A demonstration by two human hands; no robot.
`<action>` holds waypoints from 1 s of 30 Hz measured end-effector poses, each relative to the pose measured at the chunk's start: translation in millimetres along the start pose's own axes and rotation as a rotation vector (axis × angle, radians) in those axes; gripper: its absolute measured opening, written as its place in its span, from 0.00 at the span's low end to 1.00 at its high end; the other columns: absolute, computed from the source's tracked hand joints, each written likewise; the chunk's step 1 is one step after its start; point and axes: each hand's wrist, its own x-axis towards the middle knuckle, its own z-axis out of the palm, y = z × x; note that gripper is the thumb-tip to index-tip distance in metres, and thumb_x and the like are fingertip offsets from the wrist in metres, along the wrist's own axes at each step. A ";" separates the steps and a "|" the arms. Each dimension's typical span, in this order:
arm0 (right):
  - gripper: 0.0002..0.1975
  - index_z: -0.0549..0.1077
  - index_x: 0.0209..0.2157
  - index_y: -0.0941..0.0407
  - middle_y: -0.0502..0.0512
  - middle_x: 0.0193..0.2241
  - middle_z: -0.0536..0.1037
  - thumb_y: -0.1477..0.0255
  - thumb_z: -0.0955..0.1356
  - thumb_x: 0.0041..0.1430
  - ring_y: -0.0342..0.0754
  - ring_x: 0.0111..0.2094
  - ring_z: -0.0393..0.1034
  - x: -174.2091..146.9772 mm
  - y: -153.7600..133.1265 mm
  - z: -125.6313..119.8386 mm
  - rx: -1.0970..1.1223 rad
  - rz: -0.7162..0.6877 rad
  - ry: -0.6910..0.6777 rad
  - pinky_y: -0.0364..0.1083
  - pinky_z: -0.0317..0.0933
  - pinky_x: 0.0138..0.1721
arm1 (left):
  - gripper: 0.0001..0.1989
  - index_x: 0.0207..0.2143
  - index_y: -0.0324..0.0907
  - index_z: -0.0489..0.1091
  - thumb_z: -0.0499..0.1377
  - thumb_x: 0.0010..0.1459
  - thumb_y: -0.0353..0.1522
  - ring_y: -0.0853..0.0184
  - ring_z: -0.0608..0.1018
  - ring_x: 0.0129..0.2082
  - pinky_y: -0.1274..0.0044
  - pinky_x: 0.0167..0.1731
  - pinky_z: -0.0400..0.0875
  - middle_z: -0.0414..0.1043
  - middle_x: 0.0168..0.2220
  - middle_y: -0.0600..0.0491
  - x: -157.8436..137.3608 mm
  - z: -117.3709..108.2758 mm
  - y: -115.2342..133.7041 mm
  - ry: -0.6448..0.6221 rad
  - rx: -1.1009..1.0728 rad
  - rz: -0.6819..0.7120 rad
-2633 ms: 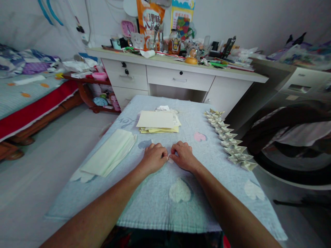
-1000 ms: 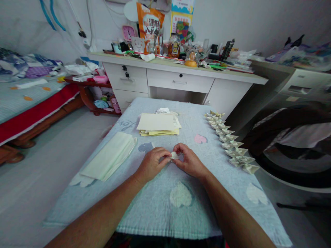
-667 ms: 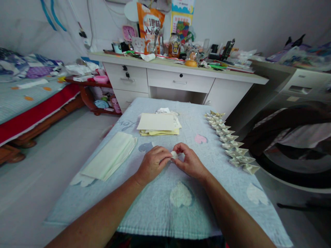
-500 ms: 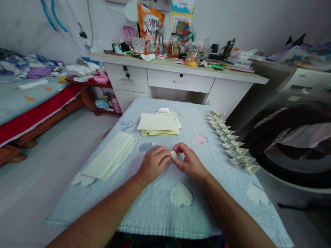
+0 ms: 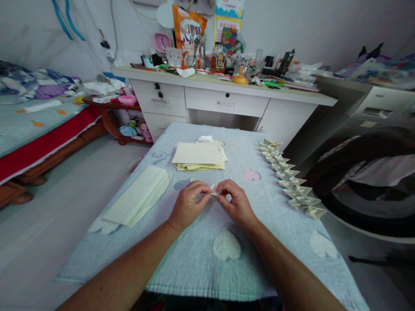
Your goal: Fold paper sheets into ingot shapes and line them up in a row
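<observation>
White desk (image 5: 227,100) stands beyond your table, its top crowded. Blue heart-patterned cloth (image 5: 184,268) covers the table in front of you. On the cloth, to your left: pale green folded sheets (image 5: 138,196), lying at a slant. To your right: row of folded paper pieces (image 5: 288,183), close-set, running away from you. Far middle: paper stack (image 5: 196,153), cream sheet uppermost. Your left hand (image 5: 189,203) and right hand (image 5: 236,203) meet near the centre. Between them sits a small folded paper (image 5: 213,190); your thumbs and fingertips pinch its opposite sides. Exact folds too small to read.
</observation>
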 end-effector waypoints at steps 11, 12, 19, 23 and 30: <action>0.04 0.72 0.34 0.53 0.53 0.33 0.71 0.73 0.65 0.61 0.45 0.35 0.67 -0.4 -6.8 4.4 -0.061 -0.034 0.002 0.45 0.62 0.38 | 0.05 0.33 0.43 0.73 0.57 0.59 0.30 0.66 0.74 0.39 0.74 0.42 0.69 0.73 0.35 0.51 -1.7 -0.9 1.3 0.008 0.082 0.067; 0.04 0.71 0.33 0.53 0.53 0.32 0.71 0.73 0.64 0.61 0.45 0.35 0.67 -0.5 -7.4 4.7 -0.071 -0.032 -0.005 0.45 0.62 0.38 | 0.05 0.33 0.43 0.72 0.56 0.59 0.30 0.66 0.74 0.39 0.73 0.42 0.69 0.73 0.35 0.51 -1.7 -1.0 2.3 0.002 0.091 0.060; 0.04 0.68 0.32 0.55 0.52 0.30 0.70 0.74 0.64 0.61 0.45 0.34 0.65 -1.2 -7.7 6.8 -0.078 -0.023 -0.030 0.44 0.60 0.37 | 0.04 0.30 0.42 0.70 0.56 0.58 0.29 0.66 0.74 0.37 0.74 0.40 0.68 0.72 0.32 0.52 -1.5 -1.0 6.7 -0.014 0.053 -0.004; 0.06 0.65 0.38 0.54 0.49 0.30 0.69 0.71 0.67 0.58 0.43 0.32 0.65 -1.5 -1.0 10.5 0.067 0.083 0.023 0.43 0.61 0.35 | 0.03 0.29 0.41 0.69 0.57 0.56 0.28 0.66 0.74 0.35 0.75 0.38 0.68 0.72 0.31 0.53 -1.1 -0.6 6.7 0.004 0.017 -0.042; 0.13 0.70 0.36 0.55 0.50 0.30 0.72 0.64 0.72 0.53 0.43 0.32 0.66 1.6 3.0 13.6 0.411 0.274 -0.061 0.43 0.61 0.36 | 0.03 0.29 0.41 0.70 0.57 0.56 0.27 0.67 0.74 0.35 0.75 0.39 0.69 0.72 0.31 0.53 -2.1 1.0 5.1 -0.003 -0.039 -0.045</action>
